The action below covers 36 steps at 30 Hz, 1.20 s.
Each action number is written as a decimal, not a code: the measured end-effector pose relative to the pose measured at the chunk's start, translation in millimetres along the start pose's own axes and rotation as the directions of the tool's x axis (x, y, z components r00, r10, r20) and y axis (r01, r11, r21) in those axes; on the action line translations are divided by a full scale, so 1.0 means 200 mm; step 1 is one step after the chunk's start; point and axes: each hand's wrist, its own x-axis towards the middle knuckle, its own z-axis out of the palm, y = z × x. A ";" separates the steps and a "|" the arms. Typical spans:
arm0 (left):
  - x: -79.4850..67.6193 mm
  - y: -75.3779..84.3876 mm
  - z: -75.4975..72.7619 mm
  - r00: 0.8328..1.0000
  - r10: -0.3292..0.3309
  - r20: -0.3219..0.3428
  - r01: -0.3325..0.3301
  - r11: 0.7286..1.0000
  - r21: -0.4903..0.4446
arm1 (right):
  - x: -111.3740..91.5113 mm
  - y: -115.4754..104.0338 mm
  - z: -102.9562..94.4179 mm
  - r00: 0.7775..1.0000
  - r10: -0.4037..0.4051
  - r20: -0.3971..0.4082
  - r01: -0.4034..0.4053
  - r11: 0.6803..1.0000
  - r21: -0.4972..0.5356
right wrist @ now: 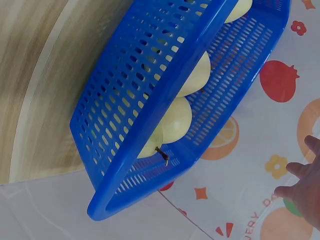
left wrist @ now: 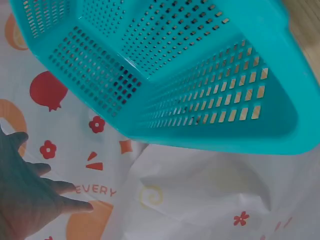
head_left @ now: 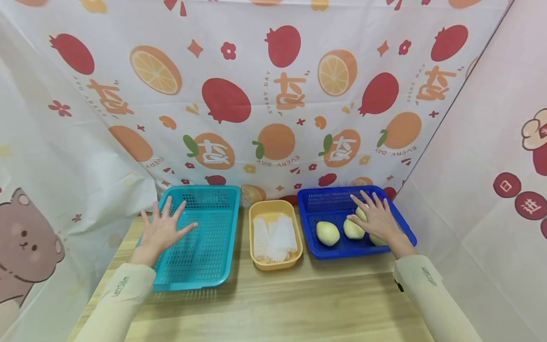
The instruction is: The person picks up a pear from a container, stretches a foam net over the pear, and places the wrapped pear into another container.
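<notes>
My left hand [head_left: 160, 233] spreads its fingers over the left side of a teal perforated basket [head_left: 202, 251], holding nothing. Over the right part of a blue basket [head_left: 316, 199] hovers my right hand [head_left: 379, 219], fingers spread and also holding nothing. Several pale yellow pears [head_left: 328, 233] lie in the blue basket, some partly hidden by that hand. The right wrist view shows a dark stem on one pear [right wrist: 151, 142]. Between the baskets, a small yellow tray [head_left: 277, 266] contains white foam net sleeves [head_left: 285, 235].
The containers stand in a row on a wooden table [head_left: 307, 304]. Behind them hangs a fruit-printed sheet [head_left: 273, 171], with further printed sheets at the left and right sides. A small dark object [head_left: 399, 286] shows by the right sleeve.
</notes>
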 end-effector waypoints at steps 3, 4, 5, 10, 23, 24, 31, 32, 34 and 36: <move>0.00 0.05 0.00 1.000 0.016 -0.002 -0.016 1.000 -0.020 | 0.00 -0.02 0.01 1.000 -0.011 -0.007 0.011 1.000 0.020; 0.01 0.07 0.01 1.000 0.025 -0.003 -0.025 0.999 -0.033 | 0.01 -0.03 0.01 1.000 -0.010 -0.002 0.010 1.000 0.030; 0.01 0.11 0.01 0.999 0.034 -0.002 -0.034 0.998 -0.058 | 0.01 -0.04 0.02 1.000 -0.011 0.003 0.010 0.999 0.038; 0.04 0.37 0.01 0.995 0.097 -0.028 -0.101 0.968 -0.231 | 0.04 -0.10 0.07 0.998 -0.002 0.060 -0.004 0.996 0.088; 0.04 1.16 0.27 0.993 0.110 0.036 -0.043 0.639 -0.768 | 0.12 -0.27 0.27 0.962 0.076 0.263 -0.128 0.975 0.184; 0.04 1.21 0.30 0.993 0.092 0.073 0.005 0.587 -0.810 | 0.12 -0.27 0.28 0.959 0.088 0.270 -0.140 0.973 0.182; 0.08 1.44 0.65 0.990 0.021 0.138 0.125 0.301 -0.945 | 0.12 -0.28 0.36 0.943 0.158 0.293 -0.210 0.965 0.157; 0.08 1.47 0.65 0.986 0.004 0.167 0.159 0.285 -0.945 | 0.12 -0.28 0.37 0.943 0.161 0.292 -0.215 0.962 0.165; 0.06 1.53 0.63 0.976 -0.022 0.215 0.213 0.248 -0.945 | 0.11 -0.28 0.39 0.942 0.164 0.293 -0.221 0.959 0.175; 0.03 1.59 0.55 0.947 -0.046 0.318 0.321 0.186 -0.929 | 0.11 -0.28 0.40 0.942 0.161 0.294 -0.220 0.959 0.180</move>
